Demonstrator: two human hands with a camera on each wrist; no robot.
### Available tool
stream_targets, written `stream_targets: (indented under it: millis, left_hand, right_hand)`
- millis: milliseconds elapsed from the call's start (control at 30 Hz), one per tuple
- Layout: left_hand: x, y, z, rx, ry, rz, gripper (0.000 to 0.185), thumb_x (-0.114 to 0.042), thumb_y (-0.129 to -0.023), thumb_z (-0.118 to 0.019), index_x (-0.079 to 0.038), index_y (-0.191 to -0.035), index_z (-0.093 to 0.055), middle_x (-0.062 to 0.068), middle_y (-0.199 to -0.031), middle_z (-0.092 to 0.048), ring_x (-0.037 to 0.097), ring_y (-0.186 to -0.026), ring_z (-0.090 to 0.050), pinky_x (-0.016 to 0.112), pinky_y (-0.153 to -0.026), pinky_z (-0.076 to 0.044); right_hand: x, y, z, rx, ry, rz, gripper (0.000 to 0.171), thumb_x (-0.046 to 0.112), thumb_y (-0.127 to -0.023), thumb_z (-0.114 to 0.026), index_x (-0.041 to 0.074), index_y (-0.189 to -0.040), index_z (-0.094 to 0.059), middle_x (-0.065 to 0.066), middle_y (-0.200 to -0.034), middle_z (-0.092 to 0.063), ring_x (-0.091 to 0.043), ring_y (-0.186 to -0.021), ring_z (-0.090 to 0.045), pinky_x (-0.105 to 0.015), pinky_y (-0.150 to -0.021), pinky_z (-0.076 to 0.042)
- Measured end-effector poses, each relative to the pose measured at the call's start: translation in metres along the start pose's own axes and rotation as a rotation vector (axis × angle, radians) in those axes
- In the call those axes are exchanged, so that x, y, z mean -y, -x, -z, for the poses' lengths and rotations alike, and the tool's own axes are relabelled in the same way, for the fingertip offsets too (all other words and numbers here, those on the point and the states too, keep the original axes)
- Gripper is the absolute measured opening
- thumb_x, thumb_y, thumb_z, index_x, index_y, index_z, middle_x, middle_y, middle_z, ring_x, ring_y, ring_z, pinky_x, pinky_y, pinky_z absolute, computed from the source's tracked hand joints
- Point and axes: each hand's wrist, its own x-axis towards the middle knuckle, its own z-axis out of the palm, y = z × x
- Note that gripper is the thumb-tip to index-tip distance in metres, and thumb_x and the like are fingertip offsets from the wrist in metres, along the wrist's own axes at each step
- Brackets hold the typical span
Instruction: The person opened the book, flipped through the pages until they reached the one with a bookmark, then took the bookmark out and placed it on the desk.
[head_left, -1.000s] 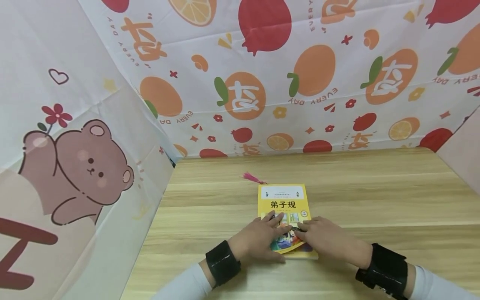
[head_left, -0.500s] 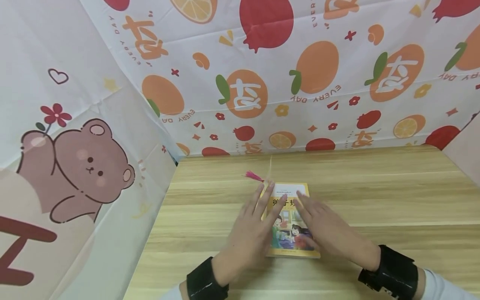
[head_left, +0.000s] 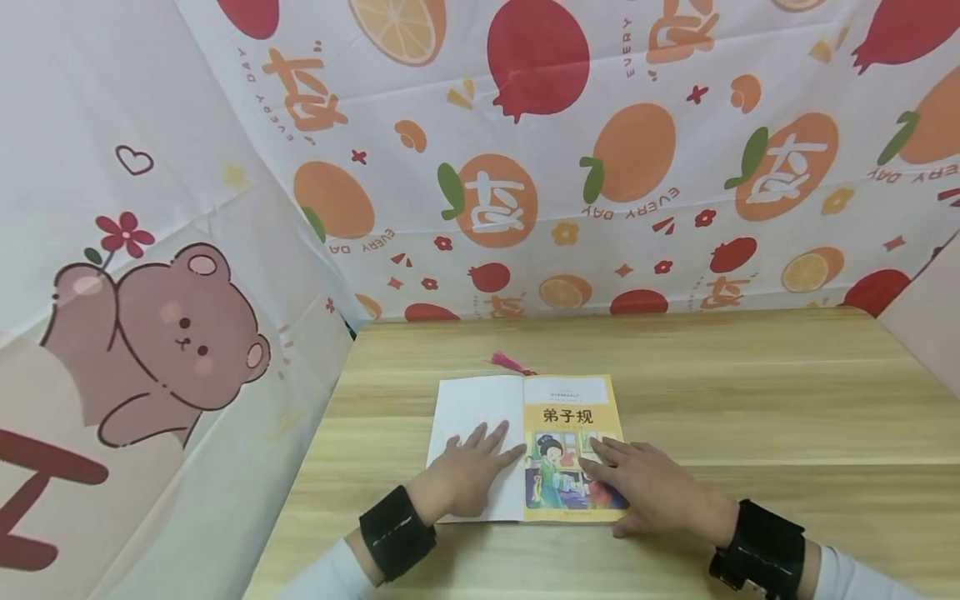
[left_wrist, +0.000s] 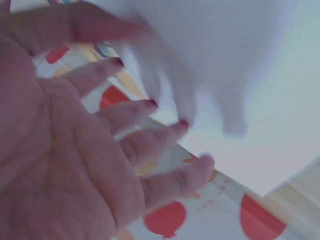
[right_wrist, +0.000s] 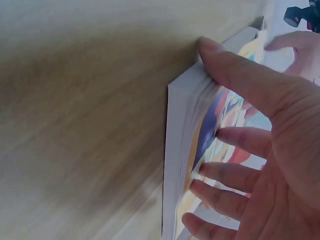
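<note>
A book (head_left: 570, 414) lies open on the wooden table. Its left side is a blank white page (head_left: 474, 404); on the right is a yellow page with large characters and a coloured picture. The left hand (head_left: 471, 473) spreads its fingers flat over the white page, which fills much of the left wrist view. On the right, the right hand (head_left: 651, 482) rests its fingertips on the picture, its thumb (right_wrist: 220, 57) by the book's lower corner. From the right wrist view, the stacked page edges (right_wrist: 182, 117) show. A pink tassel (head_left: 508, 362) sticks out past the top edge.
The wooden table (head_left: 750, 400) extends around the book. A fruit-print cloth (head_left: 555, 200) hangs behind it, and a bear-print cloth (head_left: 187, 342) hangs along the left side. Each wrist wears a black band (head_left: 397, 533).
The yellow front cover, partly lifted at its lower edge at first, has turned over to the left, baring the white side. The left hand has moved left; the right has come back down the book.
</note>
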Motion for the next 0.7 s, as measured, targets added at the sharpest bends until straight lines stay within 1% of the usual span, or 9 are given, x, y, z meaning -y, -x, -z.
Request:
stream_targets:
  millis: [33, 67, 100, 167, 233, 333, 500, 600, 700]
  left_hand:
    - [0.003, -0.002, -0.002, 0.036, 0.056, -0.007, 0.076, -0.016, -0.084, -0.075, -0.026, -0.153, -0.044, 0.01, -0.164, -0.029, 0.038, -0.148, -0.031, 0.064, -0.108, -0.038]
    - [0.006, -0.005, -0.003, 0.055, 0.11, -0.011, 0.075, -0.022, -0.085, -0.076, -0.025, -0.153, -0.043, 0.012, -0.164, -0.028, 0.04, -0.148, -0.031, 0.063, -0.108, -0.038]
    - [0.007, -0.007, -0.003, 0.061, 0.14, -0.015, 0.075, -0.028, -0.086, -0.076, -0.023, -0.153, -0.043, 0.013, -0.164, -0.028, 0.04, -0.147, -0.032, 0.062, -0.109, -0.039]
    - [0.008, -0.012, -0.003, 0.048, 0.168, -0.028, 0.077, -0.041, -0.086, -0.076, -0.018, -0.152, -0.045, 0.016, -0.162, -0.031, 0.043, -0.144, -0.037, 0.059, -0.108, -0.042]
    - [0.006, -0.016, -0.002, 0.031, 0.191, -0.029, 0.08, -0.047, -0.086, -0.076, -0.013, -0.151, -0.046, 0.019, -0.161, -0.032, 0.046, -0.141, -0.04, 0.056, -0.108, -0.043]
    - [0.0, -0.021, -0.001, 0.022, 0.209, -0.013, 0.083, -0.046, -0.084, -0.078, -0.007, -0.15, -0.046, 0.022, -0.16, -0.031, 0.051, -0.138, -0.04, 0.056, -0.107, -0.044]
    - [-0.001, -0.024, -0.003, 0.037, 0.236, 0.023, 0.086, -0.044, -0.083, -0.079, -0.007, -0.152, -0.043, 0.02, -0.163, -0.027, 0.053, -0.14, -0.036, 0.059, -0.106, -0.043]
    - [0.0, -0.024, -0.006, 0.041, 0.254, 0.018, 0.086, -0.044, -0.084, -0.078, -0.007, -0.153, -0.041, 0.019, -0.164, -0.025, 0.053, -0.141, -0.034, 0.058, -0.107, -0.043]
    - [0.0, -0.023, -0.007, 0.044, 0.268, 0.006, 0.086, -0.043, -0.085, -0.078, -0.007, -0.154, -0.04, 0.019, -0.164, -0.024, 0.053, -0.142, -0.033, 0.058, -0.107, -0.042]
  right_hand:
    - [0.0, 0.0, -0.001, 0.004, -0.003, -0.003, 0.088, 0.044, -0.071, -0.087, 0.009, -0.145, -0.054, -0.025, -0.15, -0.046, -0.043, -0.136, -0.047, -0.061, -0.103, -0.043]
    - [0.0, 0.0, -0.002, 0.006, -0.004, -0.005, 0.088, 0.045, -0.071, -0.087, 0.009, -0.145, -0.054, -0.024, -0.151, -0.046, -0.043, -0.136, -0.047, -0.061, -0.104, -0.043]
    - [-0.001, 0.0, -0.002, 0.008, -0.003, -0.007, 0.089, 0.046, -0.071, -0.087, 0.009, -0.145, -0.054, -0.024, -0.151, -0.045, -0.043, -0.136, -0.047, -0.061, -0.104, -0.043]
    - [-0.001, -0.001, -0.002, 0.013, 0.002, -0.008, 0.09, 0.048, -0.071, -0.086, 0.01, -0.145, -0.054, -0.024, -0.152, -0.044, -0.044, -0.137, -0.046, -0.06, -0.105, -0.042]
    - [-0.002, -0.001, -0.001, 0.018, 0.002, -0.008, 0.091, 0.051, -0.071, -0.085, 0.009, -0.145, -0.054, -0.024, -0.152, -0.044, -0.044, -0.137, -0.046, -0.061, -0.105, -0.042]
    - [-0.003, -0.001, 0.001, 0.027, -0.003, -0.002, 0.09, 0.054, -0.072, -0.083, 0.009, -0.144, -0.055, -0.024, -0.151, -0.046, -0.042, -0.136, -0.048, -0.06, -0.105, -0.042]
    - [-0.004, -0.001, 0.003, 0.008, 0.014, 0.023, 0.085, 0.056, -0.074, -0.081, 0.008, -0.141, -0.058, -0.023, -0.147, -0.051, -0.039, -0.133, -0.052, -0.058, -0.103, -0.045]
    - [-0.005, -0.001, 0.003, 0.002, 0.024, 0.023, 0.083, 0.054, -0.075, -0.081, 0.009, -0.14, -0.059, -0.022, -0.146, -0.052, -0.039, -0.132, -0.053, -0.058, -0.103, -0.045]
    - [-0.004, -0.001, 0.003, 0.013, 0.045, 0.017, 0.083, 0.054, -0.075, -0.081, 0.009, -0.14, -0.059, -0.021, -0.146, -0.052, -0.037, -0.132, -0.053, -0.058, -0.104, -0.044]
